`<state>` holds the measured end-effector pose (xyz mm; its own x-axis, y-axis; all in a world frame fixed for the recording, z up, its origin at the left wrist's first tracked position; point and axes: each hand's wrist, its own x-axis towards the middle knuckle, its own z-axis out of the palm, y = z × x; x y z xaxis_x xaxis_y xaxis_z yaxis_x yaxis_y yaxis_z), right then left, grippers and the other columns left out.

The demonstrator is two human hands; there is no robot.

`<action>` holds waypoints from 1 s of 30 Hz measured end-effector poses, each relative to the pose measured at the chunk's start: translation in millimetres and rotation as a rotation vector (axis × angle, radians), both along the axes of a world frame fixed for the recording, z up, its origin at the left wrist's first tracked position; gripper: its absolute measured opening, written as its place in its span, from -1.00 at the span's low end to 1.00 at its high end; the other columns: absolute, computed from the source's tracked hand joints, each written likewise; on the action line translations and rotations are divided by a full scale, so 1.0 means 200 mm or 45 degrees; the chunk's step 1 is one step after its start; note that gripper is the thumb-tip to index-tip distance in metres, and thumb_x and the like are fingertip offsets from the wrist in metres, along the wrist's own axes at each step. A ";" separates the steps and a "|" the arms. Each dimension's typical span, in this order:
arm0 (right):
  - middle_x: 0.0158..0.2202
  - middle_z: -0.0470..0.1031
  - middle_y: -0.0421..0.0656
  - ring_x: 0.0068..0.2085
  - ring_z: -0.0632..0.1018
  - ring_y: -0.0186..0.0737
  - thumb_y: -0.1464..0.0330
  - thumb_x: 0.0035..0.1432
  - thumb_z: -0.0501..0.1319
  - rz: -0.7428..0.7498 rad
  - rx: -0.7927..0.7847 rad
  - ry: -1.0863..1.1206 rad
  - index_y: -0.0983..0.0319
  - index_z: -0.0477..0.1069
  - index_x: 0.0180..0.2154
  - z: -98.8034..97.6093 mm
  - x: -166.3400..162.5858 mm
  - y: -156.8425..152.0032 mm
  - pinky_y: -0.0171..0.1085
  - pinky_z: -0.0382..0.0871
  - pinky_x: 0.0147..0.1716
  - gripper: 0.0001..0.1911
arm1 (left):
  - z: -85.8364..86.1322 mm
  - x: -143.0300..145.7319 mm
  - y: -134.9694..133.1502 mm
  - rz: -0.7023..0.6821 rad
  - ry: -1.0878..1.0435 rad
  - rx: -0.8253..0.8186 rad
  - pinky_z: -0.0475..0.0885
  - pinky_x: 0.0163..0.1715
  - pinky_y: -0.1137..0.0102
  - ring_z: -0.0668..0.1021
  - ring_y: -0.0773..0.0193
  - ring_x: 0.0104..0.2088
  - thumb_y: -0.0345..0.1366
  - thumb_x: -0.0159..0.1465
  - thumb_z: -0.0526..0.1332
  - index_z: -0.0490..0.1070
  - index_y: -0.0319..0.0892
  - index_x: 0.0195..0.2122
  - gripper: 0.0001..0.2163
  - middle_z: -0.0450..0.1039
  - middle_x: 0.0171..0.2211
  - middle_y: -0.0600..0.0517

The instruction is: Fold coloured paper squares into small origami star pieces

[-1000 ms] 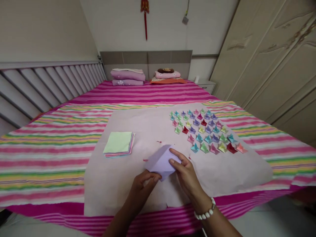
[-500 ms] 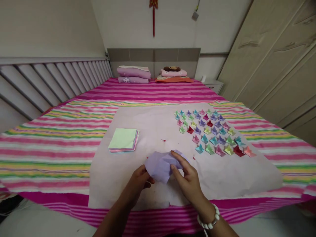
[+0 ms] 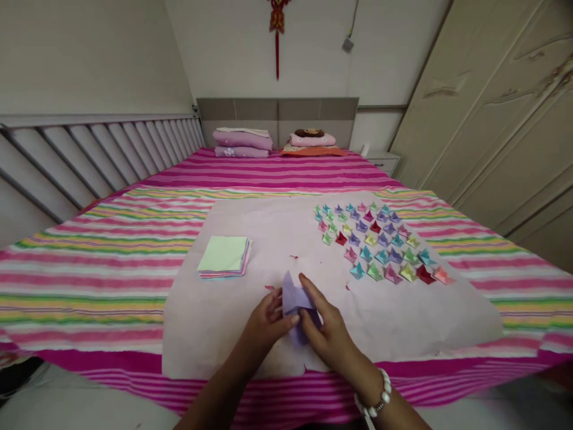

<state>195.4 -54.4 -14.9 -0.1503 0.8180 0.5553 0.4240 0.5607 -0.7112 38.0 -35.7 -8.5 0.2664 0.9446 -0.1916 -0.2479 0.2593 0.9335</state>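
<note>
A sheet of purple origami paper (image 3: 295,298), partly folded with one pointed corner up, is held between my hands above the white sheet. My left hand (image 3: 267,319) grips its left side, thumb across the front and fingers behind. My right hand (image 3: 326,322) is closed on its right side, index finger along the upper edge and thumb at the inner fold. Part of the paper is hidden by my fingers. To the left lies a stack of square coloured paper (image 3: 224,254), pale green on top. Several small folded paper boats (image 3: 382,240) stand in rows at the right.
A large white sheet (image 3: 201,340) covers part of the striped bedspread (image 3: 98,280). Small red scraps (image 3: 269,288) lie on it. Folded bedding (image 3: 243,140) sits by the headboard (image 3: 255,110); a slatted rail (image 3: 116,143) runs along the left and a wardrobe (image 3: 474,119) stands right.
The purple paper has gone from a wide, spread shape to a narrower one with an upright point. My left hand has moved inward, its thumb now on the front. The view has tilted up slightly.
</note>
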 end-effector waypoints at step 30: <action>0.32 -0.02 -0.15 0.23 0.22 0.10 0.45 0.12 0.22 -0.120 0.207 -0.159 -0.06 0.30 0.13 0.05 0.04 0.01 0.11 0.27 0.08 -0.44 | 0.16 -0.02 0.13 0.066 -0.362 -0.089 0.45 -0.16 0.28 0.58 0.09 -0.18 -0.16 0.10 0.33 0.49 -0.26 -0.14 -0.66 0.59 -0.28 -0.10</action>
<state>203.6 -52.7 -4.9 -0.1532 0.7327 0.6631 0.5593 0.6175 -0.5530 34.5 -10.2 22.7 0.2708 0.9454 -0.1814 -0.5114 0.3009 0.8049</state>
